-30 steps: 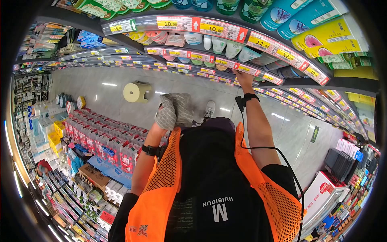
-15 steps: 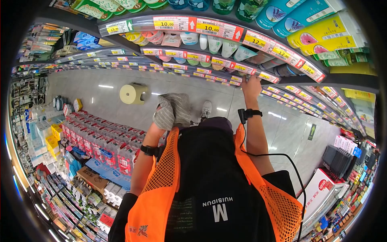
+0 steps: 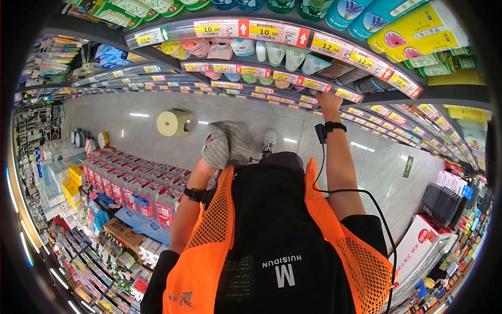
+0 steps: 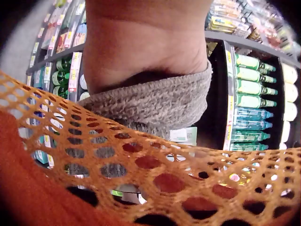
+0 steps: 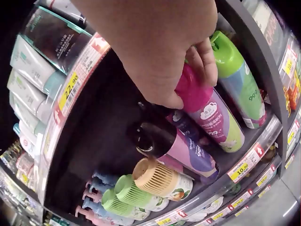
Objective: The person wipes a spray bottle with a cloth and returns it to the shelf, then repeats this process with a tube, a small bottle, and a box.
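In the right wrist view, my right hand [image 5: 160, 56] reaches into a shelf and grips the pink top of a spray can [image 5: 214, 115] with thumb and fingers. That can stands beside a green-capped can [image 5: 240, 84] on one side and a dark-topped purple can [image 5: 193, 153] on the other. In the head view the fingers are hidden under the shelf edge. My left hand [image 4: 146, 56] holds a grey striped cloth [image 3: 230, 142] in front of the body; the cloth covers most of its fingers.
Price-label strips [image 3: 266, 32] edge the stacked shelves. Orange- and green-capped bottles [image 5: 160, 179] stand near the cans. Behind on the floor are a yellow stool [image 3: 173, 123] and rows of red-wrapped bottle packs [image 3: 130, 180]. A black cable [image 3: 374, 204] runs from the right wrist.
My right hand has moved right along the shelf. It drew slightly out at half a second ago and now reaches in again. The left hand keeps its hold on the cloth.
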`<action>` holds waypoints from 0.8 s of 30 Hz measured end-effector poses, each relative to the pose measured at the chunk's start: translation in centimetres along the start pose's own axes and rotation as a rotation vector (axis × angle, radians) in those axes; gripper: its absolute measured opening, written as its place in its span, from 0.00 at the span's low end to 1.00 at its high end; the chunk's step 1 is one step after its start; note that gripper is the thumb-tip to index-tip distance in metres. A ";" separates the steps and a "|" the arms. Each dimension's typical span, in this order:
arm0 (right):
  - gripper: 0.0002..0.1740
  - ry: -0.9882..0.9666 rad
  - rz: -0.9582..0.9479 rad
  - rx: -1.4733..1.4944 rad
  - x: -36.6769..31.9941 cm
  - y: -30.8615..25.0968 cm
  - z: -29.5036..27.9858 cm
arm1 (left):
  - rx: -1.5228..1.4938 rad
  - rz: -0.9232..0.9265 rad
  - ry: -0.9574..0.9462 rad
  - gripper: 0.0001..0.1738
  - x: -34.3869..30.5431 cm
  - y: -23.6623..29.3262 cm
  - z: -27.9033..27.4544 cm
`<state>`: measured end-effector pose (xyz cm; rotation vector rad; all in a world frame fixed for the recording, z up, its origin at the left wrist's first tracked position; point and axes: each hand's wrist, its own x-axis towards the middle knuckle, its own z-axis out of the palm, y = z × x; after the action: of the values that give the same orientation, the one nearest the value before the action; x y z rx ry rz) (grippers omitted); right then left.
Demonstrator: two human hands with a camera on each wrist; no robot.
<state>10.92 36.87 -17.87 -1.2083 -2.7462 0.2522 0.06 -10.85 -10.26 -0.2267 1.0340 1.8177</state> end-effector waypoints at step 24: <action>0.36 -0.029 0.081 0.235 -5.6 1.5 -1.1 | -0.102 -0.053 -0.049 0.29 -0.6 0.5 2.4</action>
<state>15.93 33.87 -17.42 -1.2606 -2.6021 0.5873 0.62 -9.56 -8.24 -0.2675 0.8942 1.8213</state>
